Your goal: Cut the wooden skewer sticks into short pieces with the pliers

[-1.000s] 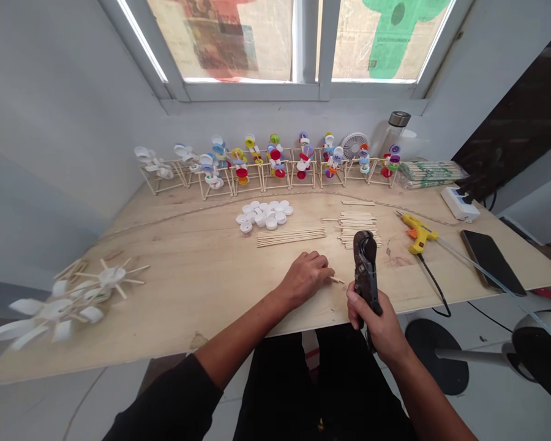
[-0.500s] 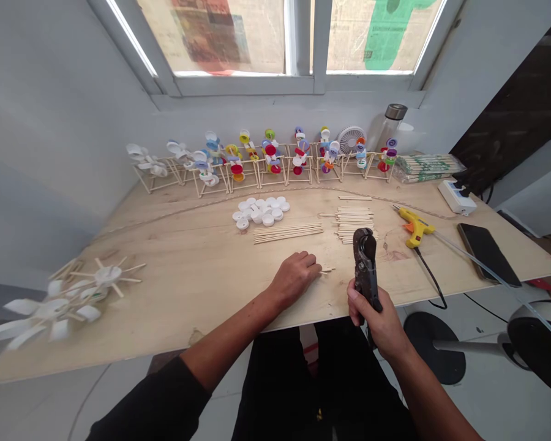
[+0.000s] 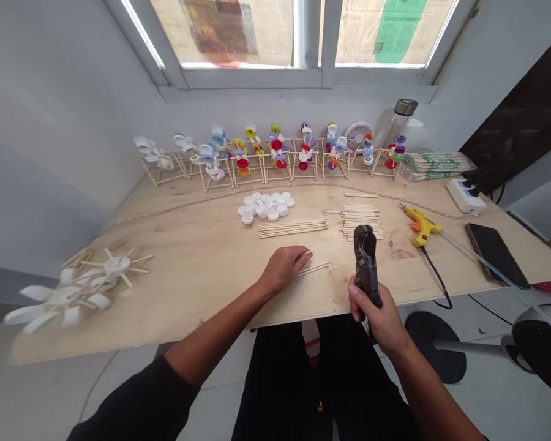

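Observation:
My left hand (image 3: 284,266) rests low over the table with its fingers curled together. A pale stick end shows at the fingertips, but most of the grip is hidden. Thin wooden sticks (image 3: 318,267) lie on the wood just right of that hand. My right hand (image 3: 376,312) is wrapped round the handles of a dark cutter (image 3: 366,257), a plier-like tool with a rounded head pointing up and away from me. Beyond the hands lie a row of long wooden sticks (image 3: 292,228) and a stack of shorter sticks (image 3: 360,220). White bottle caps (image 3: 266,206) are clustered behind.
Small wheel models with coloured caps (image 3: 275,147) stand along the wall. Stick-and-cap wheels (image 3: 117,264) lie at the left. On the right are a yellow glue gun (image 3: 422,225), a phone (image 3: 496,254), a power strip (image 3: 466,195) and bagged sticks (image 3: 438,164).
My left hand has moved slightly left and up, so more of the sticks beside it show. My right hand holds the cutter in nearly the same place. The view has shifted a little.

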Demonstrator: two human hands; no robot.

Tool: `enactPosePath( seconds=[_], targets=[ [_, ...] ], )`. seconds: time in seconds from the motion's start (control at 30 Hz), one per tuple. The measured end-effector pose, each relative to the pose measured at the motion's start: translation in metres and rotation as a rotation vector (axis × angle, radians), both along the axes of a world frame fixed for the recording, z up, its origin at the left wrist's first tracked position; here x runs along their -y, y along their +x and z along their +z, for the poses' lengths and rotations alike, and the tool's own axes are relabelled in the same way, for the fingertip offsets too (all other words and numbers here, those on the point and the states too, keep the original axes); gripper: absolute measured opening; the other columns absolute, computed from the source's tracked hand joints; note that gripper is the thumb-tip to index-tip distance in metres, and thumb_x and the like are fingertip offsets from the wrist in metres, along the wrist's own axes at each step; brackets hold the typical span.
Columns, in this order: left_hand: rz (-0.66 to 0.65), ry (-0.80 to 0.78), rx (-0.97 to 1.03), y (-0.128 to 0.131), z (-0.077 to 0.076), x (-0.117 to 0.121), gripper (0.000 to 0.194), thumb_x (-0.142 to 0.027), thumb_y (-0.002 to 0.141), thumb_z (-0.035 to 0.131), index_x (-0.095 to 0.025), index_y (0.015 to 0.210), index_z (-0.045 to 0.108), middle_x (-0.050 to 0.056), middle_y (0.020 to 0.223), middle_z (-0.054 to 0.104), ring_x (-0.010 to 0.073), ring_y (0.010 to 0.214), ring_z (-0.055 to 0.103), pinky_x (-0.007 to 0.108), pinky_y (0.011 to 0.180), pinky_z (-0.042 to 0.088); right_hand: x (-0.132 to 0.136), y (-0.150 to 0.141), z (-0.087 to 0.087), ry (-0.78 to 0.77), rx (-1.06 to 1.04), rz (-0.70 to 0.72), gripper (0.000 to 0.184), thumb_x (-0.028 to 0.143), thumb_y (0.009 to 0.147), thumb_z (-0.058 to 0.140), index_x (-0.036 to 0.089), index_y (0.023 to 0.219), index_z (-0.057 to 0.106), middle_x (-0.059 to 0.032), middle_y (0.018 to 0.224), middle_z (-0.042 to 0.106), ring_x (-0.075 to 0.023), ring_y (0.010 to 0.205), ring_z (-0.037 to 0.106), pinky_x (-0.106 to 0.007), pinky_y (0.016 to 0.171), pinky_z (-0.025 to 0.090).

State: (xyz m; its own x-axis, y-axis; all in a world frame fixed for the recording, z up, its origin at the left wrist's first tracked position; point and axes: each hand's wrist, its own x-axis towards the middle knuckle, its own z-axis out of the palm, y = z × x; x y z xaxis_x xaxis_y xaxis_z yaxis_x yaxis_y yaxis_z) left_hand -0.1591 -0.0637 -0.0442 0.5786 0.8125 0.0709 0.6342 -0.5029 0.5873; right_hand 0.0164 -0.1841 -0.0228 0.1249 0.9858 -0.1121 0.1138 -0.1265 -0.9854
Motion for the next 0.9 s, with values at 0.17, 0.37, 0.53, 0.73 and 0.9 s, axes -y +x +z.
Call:
enactPosePath(
  seconds=[0.17,0.37,0.53,0.73,0.9],
  targets=[
    [-0.029,-0.171,-0.121,-0.003,0.015,-0.01,0.019,-0.027,0.077,0.044,-0.017,0.07,0.059,0.0,0.065,0.058,0.012,0.06,0.05,0.021,0.051,0.03,0.001,0.0,-0.002,-0.022,0.018,0.001,0.026,0.044,0.082,0.049,0.017,0.08,0.049,0.0053,0.05,0.044,-0.0097,0.044,0.043,-0.023,0.046,0.038],
    [-0.085,-0.198,-0.188,0.008,0.013,-0.017,0.007,-0.019,0.064,0.051,-0.017,0.059,0.056,0.001,0.061,0.058,0.0124,0.056,0.048,0.022,0.048,0.026,0.003,-0.002,0.0,-0.011,0.037,0.024,0.026,0.043,0.082,0.049,0.018,0.078,0.048,0.0062,0.05,0.043,-0.0092,0.043,0.043,-0.022,0.046,0.038],
    [-0.103,-0.214,-0.216,0.007,0.013,-0.019,0.008,-0.02,0.063,0.05,-0.017,0.059,0.056,0.001,0.061,0.058,0.0125,0.056,0.048,0.023,0.049,0.026,0.005,-0.002,0.0,-0.006,0.032,0.038,0.023,0.041,0.083,0.05,0.019,0.078,0.048,0.0068,0.051,0.043,-0.0087,0.043,0.042,-0.022,0.047,0.037],
    [-0.113,-0.244,-0.215,0.003,0.014,-0.021,0.011,-0.02,0.064,0.049,-0.017,0.062,0.059,0.001,0.064,0.061,0.0125,0.058,0.05,0.022,0.049,0.029,0.004,-0.003,-0.001,-0.01,0.035,0.053,0.023,0.041,0.083,0.049,0.018,0.078,0.048,0.0065,0.051,0.043,-0.009,0.043,0.042,-0.023,0.047,0.036],
    [-0.126,-0.274,-0.216,0.003,0.015,-0.024,0.015,-0.021,0.064,0.048,-0.015,0.065,0.062,0.0,0.063,0.062,0.0126,0.061,0.052,0.021,0.051,0.032,0.005,-0.004,0.001,0.003,0.05,0.055,0.022,0.039,0.084,0.048,0.018,0.078,0.048,0.0062,0.051,0.042,-0.009,0.044,0.042,-0.023,0.048,0.037]
  ],
)
